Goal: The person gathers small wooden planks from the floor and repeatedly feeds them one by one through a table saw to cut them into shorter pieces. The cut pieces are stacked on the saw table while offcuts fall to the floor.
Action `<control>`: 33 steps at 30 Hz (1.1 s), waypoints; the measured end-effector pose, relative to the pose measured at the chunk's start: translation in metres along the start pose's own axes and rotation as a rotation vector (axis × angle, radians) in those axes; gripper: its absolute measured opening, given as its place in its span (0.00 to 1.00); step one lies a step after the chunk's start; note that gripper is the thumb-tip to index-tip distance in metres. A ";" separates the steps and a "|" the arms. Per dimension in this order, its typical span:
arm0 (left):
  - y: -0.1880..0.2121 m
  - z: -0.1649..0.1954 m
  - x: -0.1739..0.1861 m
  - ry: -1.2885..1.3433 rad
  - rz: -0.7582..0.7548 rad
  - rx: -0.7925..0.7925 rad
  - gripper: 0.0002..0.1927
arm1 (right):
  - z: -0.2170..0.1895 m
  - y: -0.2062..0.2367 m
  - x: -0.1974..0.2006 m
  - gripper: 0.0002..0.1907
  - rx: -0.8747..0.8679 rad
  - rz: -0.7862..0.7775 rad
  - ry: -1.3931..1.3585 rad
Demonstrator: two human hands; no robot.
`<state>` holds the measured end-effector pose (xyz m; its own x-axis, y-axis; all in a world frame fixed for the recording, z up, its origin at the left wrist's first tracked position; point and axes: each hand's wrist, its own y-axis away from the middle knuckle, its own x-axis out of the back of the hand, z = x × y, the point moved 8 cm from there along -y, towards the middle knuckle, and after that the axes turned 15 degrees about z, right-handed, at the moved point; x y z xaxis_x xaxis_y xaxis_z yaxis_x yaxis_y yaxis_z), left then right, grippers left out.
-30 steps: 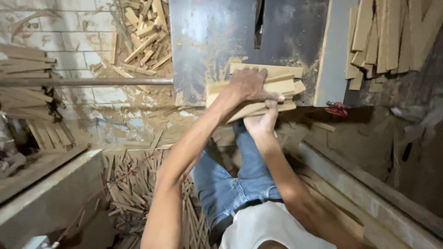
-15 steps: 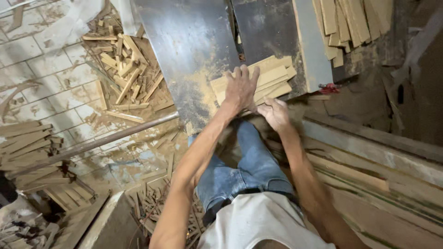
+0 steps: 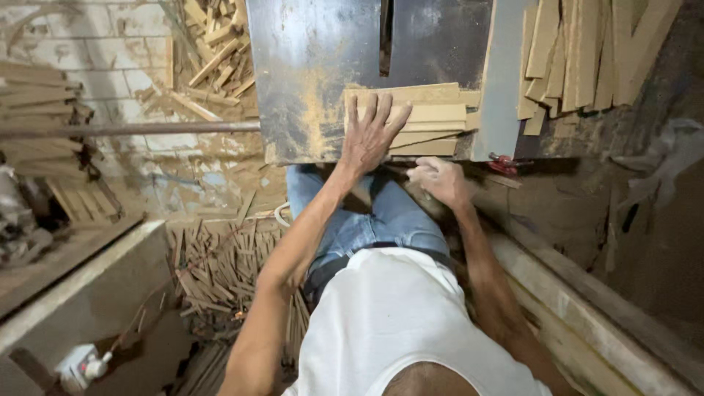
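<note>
A dusty workshop: whitewashed brick wall (image 3: 95, 44) at far left, offcut pile (image 3: 213, 44) beside it, thin wood strips (image 3: 213, 271) littering the floor, planks (image 3: 587, 59) stacked far right.

A single head-worn camera looks steeply down over the person's own chest and legs, close to the body, facing forward onto the metal saw table (image 3: 308, 66) and the floor (image 3: 220, 183) below. No second view shares the scene.

Wood slats (image 3: 422, 121) partly under left hand (image 3: 370, 136)
</note>
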<state>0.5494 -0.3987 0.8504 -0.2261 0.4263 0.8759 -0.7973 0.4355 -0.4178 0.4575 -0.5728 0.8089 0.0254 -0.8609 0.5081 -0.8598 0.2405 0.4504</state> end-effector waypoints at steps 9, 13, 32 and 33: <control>-0.002 0.001 0.001 0.037 -0.088 0.018 0.58 | -0.118 -0.099 0.035 0.48 0.719 -0.016 0.651; 0.003 -0.009 -0.014 0.159 -0.252 0.101 0.62 | -0.078 -0.119 0.021 0.42 0.765 -0.084 0.816; -0.064 -0.105 -0.016 0.504 -0.228 0.311 0.19 | -0.120 -0.175 0.055 0.13 0.792 -0.082 0.572; -0.072 -0.112 -0.015 0.436 -0.136 0.294 0.20 | -0.125 -0.183 0.053 0.12 0.852 -0.020 0.561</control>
<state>0.6729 -0.3475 0.8407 0.0937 0.6982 0.7097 -0.9402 0.2965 -0.1676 0.6801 -0.6062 0.8454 0.0906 -0.4742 0.8757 -0.9280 -0.3593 -0.0985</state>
